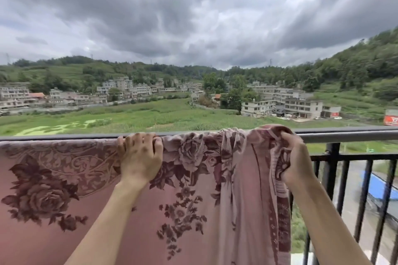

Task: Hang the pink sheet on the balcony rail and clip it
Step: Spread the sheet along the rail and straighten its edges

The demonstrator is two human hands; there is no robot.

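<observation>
Both hands reach up: left hand grips the pink sheet on the rail; right hand, at three o'clock, clutches bunched sheet.

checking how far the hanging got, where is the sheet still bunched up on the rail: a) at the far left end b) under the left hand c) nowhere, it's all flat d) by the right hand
d: the sheet lies flat over the rail to the left, but gathers into folds at the right hand, which grips a bunch of it.
</observation>
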